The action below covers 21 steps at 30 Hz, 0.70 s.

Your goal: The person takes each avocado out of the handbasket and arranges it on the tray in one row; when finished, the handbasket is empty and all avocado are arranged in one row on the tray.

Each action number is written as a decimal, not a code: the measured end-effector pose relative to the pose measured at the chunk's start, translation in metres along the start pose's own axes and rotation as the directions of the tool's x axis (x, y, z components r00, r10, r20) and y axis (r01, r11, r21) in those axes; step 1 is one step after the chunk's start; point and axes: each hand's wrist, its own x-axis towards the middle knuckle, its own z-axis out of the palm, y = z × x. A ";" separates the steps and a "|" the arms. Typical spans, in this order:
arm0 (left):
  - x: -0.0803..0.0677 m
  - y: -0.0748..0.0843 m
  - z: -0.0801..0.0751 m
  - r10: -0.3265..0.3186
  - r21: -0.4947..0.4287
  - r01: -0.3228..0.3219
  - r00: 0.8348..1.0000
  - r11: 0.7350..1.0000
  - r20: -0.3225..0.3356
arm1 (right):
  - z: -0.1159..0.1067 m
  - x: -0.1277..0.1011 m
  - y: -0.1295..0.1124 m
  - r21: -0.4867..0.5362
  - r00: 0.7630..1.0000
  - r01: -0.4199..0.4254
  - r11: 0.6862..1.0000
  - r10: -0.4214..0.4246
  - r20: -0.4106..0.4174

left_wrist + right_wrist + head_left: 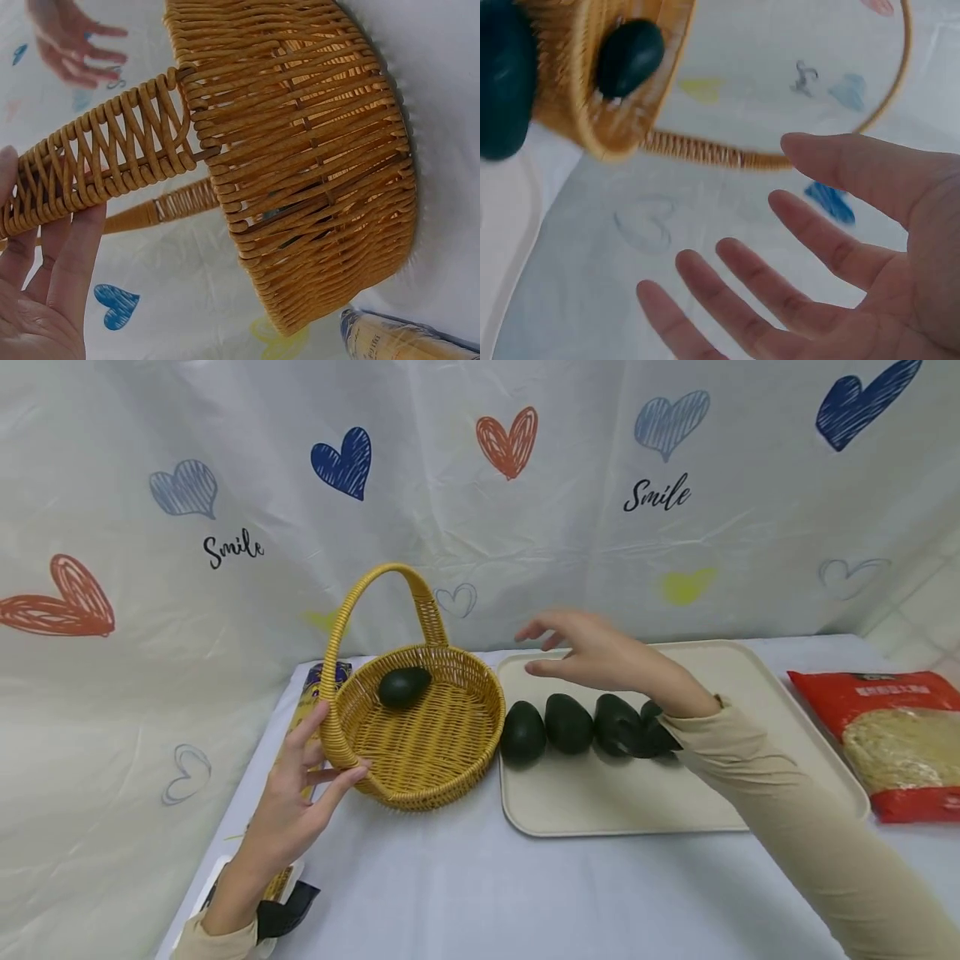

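A yellow wicker basket (427,743) with a tall handle (375,581) stands on the table, and one dark green avocado (403,687) lies inside it. My left hand (318,758) rests with straight fingers (56,262) against the base of the handle (105,169). To the basket's right a cream tray (637,802) carries several more avocados (568,722) in a row. Above them my right hand (573,652) hovers with spread fingers and an empty palm (832,292). The right wrist view shows the basket's avocado (630,56) beyond the fingers.
A red bag of noodles (892,743) lies right of the tray. A long yellow pasta packet (315,693) lies behind my left hand, beside the basket. A white cloth with hearts hangs close behind the table. The table's left edge is near my left wrist.
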 end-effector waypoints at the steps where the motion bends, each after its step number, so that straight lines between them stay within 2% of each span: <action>1: 0.000 -0.001 0.001 0.007 0.002 -0.007 1.000 1.000 -0.002 | 0.004 0.009 -0.005 -0.002 1.000 0.012 1.000 -0.012 0.011; 11: 0.001 0.000 0.002 -0.005 0.025 0.005 1.000 1.000 -0.007 | 0.060 0.080 -0.025 0.043 0.986 0.094 0.995 -0.099 0.136; 16: 0.000 0.001 0.002 -0.007 0.018 0.007 1.000 1.000 -0.006 | 0.085 0.105 -0.028 0.067 0.978 0.069 0.995 -0.080 0.195; 21: 0.002 0.002 0.001 -0.008 0.015 0.008 1.000 1.000 0.005 | 0.100 0.123 -0.029 0.075 0.972 0.034 0.997 -0.051 0.230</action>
